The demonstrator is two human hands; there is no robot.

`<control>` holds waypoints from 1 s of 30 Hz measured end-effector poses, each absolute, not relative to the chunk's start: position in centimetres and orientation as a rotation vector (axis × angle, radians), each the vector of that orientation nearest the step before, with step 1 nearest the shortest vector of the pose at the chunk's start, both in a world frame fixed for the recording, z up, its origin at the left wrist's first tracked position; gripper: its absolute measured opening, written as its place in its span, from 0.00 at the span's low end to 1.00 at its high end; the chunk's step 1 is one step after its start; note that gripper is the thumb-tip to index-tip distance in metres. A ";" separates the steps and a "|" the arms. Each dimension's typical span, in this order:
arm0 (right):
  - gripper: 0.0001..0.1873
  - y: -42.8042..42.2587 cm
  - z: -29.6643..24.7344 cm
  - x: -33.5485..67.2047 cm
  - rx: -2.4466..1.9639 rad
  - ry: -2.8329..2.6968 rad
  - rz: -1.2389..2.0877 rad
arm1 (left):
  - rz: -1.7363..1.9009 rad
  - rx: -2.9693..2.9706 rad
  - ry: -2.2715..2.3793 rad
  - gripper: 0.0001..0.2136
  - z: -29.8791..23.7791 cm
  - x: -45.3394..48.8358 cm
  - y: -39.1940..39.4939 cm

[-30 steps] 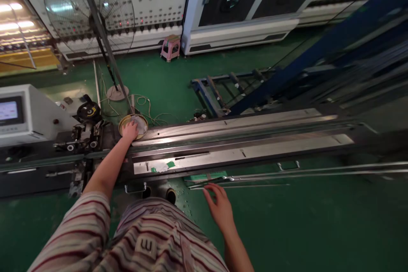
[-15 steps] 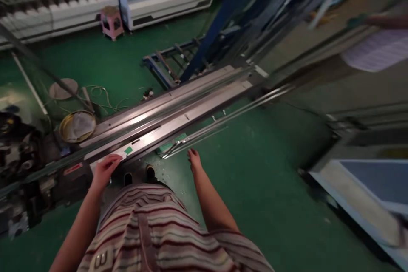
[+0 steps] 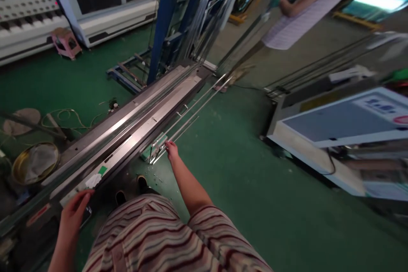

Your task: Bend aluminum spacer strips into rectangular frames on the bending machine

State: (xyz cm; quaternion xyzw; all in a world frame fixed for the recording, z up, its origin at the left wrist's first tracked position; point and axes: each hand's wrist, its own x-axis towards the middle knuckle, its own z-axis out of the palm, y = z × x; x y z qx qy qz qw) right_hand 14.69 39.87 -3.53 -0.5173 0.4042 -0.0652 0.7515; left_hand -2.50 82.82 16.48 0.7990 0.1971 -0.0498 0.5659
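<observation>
Both arms reach down and forward, the left hand [image 3: 72, 216] loosely open, the right hand [image 3: 172, 151] curled, fingers bent.

A factory floor: green painted floor [image 3: 242, 165], a long steel machine bed [image 3: 134, 123] with thin metal strips [image 3: 188, 114] alongside, big white industrial machines [image 3: 105, 8] along the wall, a blue steel rack [image 3: 162, 21], loose cables [image 3: 66, 114] and another worker [image 3: 306, 4] nearby

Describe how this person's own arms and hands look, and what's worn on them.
Both hands are bare, with no gloves, rings or watch to be seen on the left hand or the right hand. The forearms are uncovered. Short sleeves of a garment striped in cream, grey and dark red end near the elbows.
</observation>
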 end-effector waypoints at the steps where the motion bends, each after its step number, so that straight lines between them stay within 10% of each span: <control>1: 0.19 39.6 -3.8 14.4 -1.101 0.890 -0.151 | -0.128 1.891 0.461 0.22 16.3 -2.3 82.8; 20: 0.32 36.6 -3.5 8.0 -1.100 0.720 -0.177 | -0.311 0.650 0.131 0.34 25.0 2.4 76.1; 30: 0.27 42.4 7.6 3.0 -1.329 0.444 -0.550 | -0.396 0.884 -0.062 0.27 26.2 6.1 73.9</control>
